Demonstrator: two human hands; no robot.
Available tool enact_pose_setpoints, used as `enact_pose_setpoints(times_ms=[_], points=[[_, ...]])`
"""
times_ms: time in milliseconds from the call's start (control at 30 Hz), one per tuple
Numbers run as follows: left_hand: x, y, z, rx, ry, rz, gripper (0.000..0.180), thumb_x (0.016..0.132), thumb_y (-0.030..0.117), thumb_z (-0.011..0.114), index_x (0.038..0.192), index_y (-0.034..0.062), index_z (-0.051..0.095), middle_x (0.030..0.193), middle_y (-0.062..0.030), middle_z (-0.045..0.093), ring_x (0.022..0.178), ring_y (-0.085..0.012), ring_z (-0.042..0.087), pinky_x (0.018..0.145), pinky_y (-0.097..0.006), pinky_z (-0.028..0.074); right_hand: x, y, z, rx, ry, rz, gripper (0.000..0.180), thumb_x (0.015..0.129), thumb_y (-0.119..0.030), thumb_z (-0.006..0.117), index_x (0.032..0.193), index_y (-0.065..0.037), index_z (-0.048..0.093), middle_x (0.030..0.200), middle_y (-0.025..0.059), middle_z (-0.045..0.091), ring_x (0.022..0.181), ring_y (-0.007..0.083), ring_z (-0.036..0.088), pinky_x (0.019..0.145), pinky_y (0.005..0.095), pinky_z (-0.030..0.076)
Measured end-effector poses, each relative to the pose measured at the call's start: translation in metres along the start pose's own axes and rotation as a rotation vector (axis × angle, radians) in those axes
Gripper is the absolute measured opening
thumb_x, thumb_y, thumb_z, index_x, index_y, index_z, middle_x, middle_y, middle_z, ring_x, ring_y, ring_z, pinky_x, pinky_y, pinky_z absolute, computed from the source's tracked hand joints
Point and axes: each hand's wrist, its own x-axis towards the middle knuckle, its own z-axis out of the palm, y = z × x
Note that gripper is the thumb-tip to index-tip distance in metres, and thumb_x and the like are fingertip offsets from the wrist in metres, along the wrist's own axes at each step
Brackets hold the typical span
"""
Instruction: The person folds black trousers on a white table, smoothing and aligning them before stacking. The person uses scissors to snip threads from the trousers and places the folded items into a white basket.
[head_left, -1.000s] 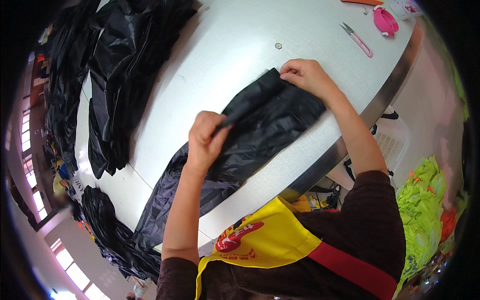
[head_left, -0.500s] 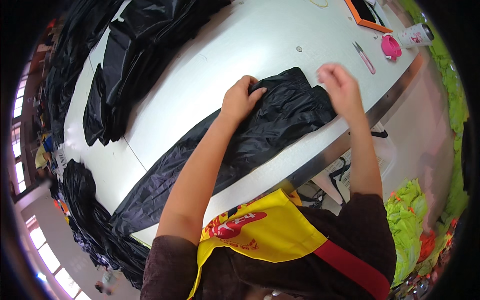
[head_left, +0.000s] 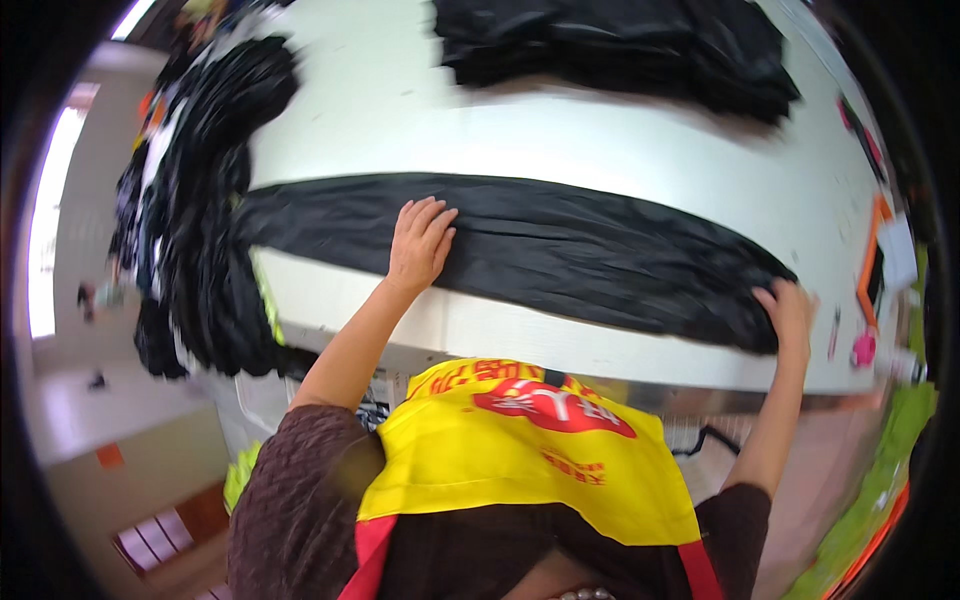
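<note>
A long, shiny black garment [head_left: 560, 240], seemingly trousers, lies flattened and lengthwise across the white table. My left hand [head_left: 423, 240] rests palm down on its lower edge, left of the middle, with the fingers stretched out. At the wider right end, my right hand [head_left: 792, 318] grips the gathered edge, thumb and fingers over the cloth. The garment's narrow left end meets a heap of black cloth [head_left: 205, 230] hanging over the table's left side.
A thick stack of folded black garments [head_left: 610, 45] lies at the table's far side. Near the right edge are small snips [head_left: 834, 335], a pink object [head_left: 864, 348] and an orange-framed tray [head_left: 872, 265]. Bright green cloth [head_left: 880, 470] lies beyond the table on the right.
My view has turned left. The garment now lies straighter across the table. My left hand has moved down along it and opened flat; my right hand has come down onto its right end.
</note>
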Motion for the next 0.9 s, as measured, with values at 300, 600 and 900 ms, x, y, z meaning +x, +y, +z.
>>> enact_pose_setpoints(times_ms=[300, 600, 900], points=[[-0.111, -0.157, -0.03, 0.229, -0.055, -0.516, 0.057, 0.085, 0.046, 0.052, 0.128, 0.0081, 0.046, 0.135, -0.0131, 0.041, 0.128, -0.0287, 0.032, 0.103, -0.05, 0.022, -0.035, -0.274, 0.023, 0.15, 0.193, -0.53, 0.062, 0.078, -0.037, 0.061, 0.13, -0.008, 0.042, 0.14, 0.0177, 0.031, 0.131, 0.0376, 0.024, 0.105, 0.0537, 0.015], [-0.199, -0.329, -0.067, 0.353, 0.165, -1.217, 0.078, 0.079, 0.06, 0.052, 0.135, 0.0086, 0.035, 0.139, -0.0231, 0.029, 0.131, -0.0349, 0.024, 0.104, -0.048, 0.021, -0.023, -0.229, 0.049, 0.113, 0.183, -0.606, 0.061, 0.081, -0.035, 0.056, 0.131, -0.006, 0.036, 0.142, 0.0147, 0.029, 0.133, 0.0336, 0.023, 0.107, 0.0516, 0.012], [-0.205, -0.275, -0.065, -1.473, 1.209, -1.735, 0.041, 0.075, 0.009, 0.068, 0.111, -0.0015, 0.052, 0.106, -0.0168, 0.057, 0.09, -0.0292, 0.059, 0.073, -0.045, 0.051, -0.032, -0.34, 0.005, 0.283, 0.225, -0.588, 0.054, 0.074, -0.022, 0.063, 0.122, -0.004, 0.046, 0.133, 0.0185, 0.039, 0.124, 0.0369, 0.035, 0.099, 0.0453, 0.031]])
